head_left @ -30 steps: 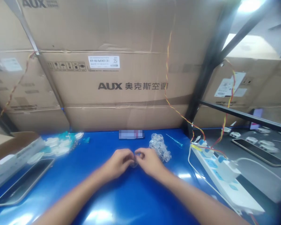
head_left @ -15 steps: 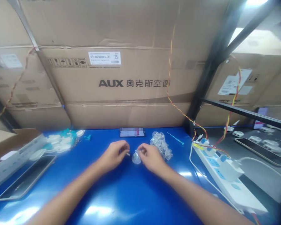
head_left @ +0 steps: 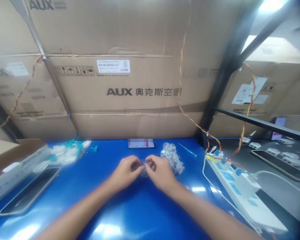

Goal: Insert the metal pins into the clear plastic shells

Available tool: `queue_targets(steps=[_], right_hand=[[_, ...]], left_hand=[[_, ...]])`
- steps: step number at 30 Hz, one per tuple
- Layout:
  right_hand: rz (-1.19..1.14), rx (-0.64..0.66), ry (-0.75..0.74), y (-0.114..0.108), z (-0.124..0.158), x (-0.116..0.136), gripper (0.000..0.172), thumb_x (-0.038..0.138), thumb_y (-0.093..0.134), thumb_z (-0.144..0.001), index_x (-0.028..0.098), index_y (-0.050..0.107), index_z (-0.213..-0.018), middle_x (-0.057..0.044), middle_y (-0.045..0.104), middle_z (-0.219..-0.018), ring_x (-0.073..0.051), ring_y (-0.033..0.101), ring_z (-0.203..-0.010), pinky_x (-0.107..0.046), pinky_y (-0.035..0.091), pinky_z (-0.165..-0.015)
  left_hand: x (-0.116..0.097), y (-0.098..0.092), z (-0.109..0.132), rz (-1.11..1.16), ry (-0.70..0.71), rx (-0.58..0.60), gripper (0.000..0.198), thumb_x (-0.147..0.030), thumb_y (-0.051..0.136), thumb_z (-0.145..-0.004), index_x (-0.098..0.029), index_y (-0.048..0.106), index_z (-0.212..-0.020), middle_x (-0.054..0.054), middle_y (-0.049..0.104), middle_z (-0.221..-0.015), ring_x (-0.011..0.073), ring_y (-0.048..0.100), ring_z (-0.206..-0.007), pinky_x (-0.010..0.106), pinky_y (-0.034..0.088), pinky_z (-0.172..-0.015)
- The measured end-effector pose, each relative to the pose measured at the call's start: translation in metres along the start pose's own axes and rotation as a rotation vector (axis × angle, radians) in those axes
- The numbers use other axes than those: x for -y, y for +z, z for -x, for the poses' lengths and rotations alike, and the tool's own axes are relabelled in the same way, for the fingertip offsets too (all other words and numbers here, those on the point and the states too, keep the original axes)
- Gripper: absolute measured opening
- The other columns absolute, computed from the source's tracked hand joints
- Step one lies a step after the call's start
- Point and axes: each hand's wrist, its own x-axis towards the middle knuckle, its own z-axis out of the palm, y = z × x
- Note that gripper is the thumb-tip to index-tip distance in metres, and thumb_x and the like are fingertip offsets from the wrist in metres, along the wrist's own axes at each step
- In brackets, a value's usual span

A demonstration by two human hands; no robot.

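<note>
My left hand (head_left: 126,172) and my right hand (head_left: 160,169) meet at the middle of the blue workbench (head_left: 110,213). Their fingertips pinch a small clear plastic piece (head_left: 145,172), which the fingers mostly hide. Any smaller part held in the fingers is hidden. Just beyond my right hand lies a heap of similar clear plastic pieces (head_left: 171,158). A thin blue-handled screwdriver (head_left: 188,150) lies to the right of that heap.
White and teal plastic parts (head_left: 65,153) lie at the far left beside a cardboard box (head_left: 12,160) and a dark tablet (head_left: 30,190). A white power strip (head_left: 242,193) with cables sits on the right. AUX cartons (head_left: 140,113) stand behind the bench.
My hands have come together from slightly apart, closing over the clear piece. My left hand has moved right toward it, and the head view has shifted slightly.
</note>
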Motion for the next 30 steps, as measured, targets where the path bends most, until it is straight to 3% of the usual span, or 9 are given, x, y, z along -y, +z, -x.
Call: queue_targets(steps=[5,12,20,26,30], right_hand=[[0.009,-0.010,-0.062,-0.001,0.003,0.005,0.011,0.019,0.055,-0.082,0.020,0.065,-0.086,0.000,0.065,-0.071,-0.014,0.058,-0.063,-0.024,0.043,-0.061],[0.093,-0.030,-0.136,0.000,0.006,0.007,0.010,0.019,0.055,-0.085,0.020,0.064,-0.086,-0.002,0.066,-0.076,-0.015,0.060,-0.069,-0.024,0.044,-0.064],[0.419,-0.107,-0.499,-0.012,-0.001,0.000,0.023,0.017,0.042,-0.094,0.017,0.064,-0.099,-0.009,0.067,-0.088,-0.020,0.060,-0.084,-0.030,0.044,-0.075],[0.455,-0.106,-0.676,0.001,-0.004,-0.006,0.025,0.014,0.041,-0.093,0.016,0.062,-0.105,-0.009,0.065,-0.087,-0.020,0.057,-0.084,-0.030,0.046,-0.071],[0.431,-0.141,-0.610,0.006,-0.006,-0.006,0.023,0.013,0.042,-0.092,0.017,0.062,-0.101,-0.009,0.065,-0.091,-0.020,0.058,-0.086,-0.030,0.046,-0.075]], left_hand=[[0.003,0.003,0.000,0.065,-0.022,-0.001,0.015,-0.023,0.053,-0.083,-0.017,0.067,-0.083,0.003,0.069,-0.084,0.0165,0.060,-0.077,0.024,0.043,-0.067],[0.011,0.007,-0.002,0.237,-0.123,0.024,0.014,-0.027,0.056,-0.080,-0.015,0.064,-0.078,0.004,0.068,-0.078,0.0164,0.062,-0.073,0.026,0.047,-0.066],[0.009,0.018,-0.001,0.620,-0.280,0.120,0.030,-0.033,0.062,-0.078,-0.016,0.049,-0.099,0.003,0.061,-0.079,0.0147,0.063,-0.059,0.022,0.046,-0.043],[0.013,0.020,-0.002,0.499,-0.236,0.104,0.022,-0.029,0.058,-0.080,-0.015,0.052,-0.096,-0.002,0.058,-0.061,0.0112,0.056,-0.048,0.019,0.042,-0.040],[0.021,0.020,-0.002,0.387,-0.222,0.012,0.016,-0.028,0.054,-0.083,-0.016,0.055,-0.093,0.000,0.060,-0.066,0.0122,0.057,-0.053,0.020,0.042,-0.045]])
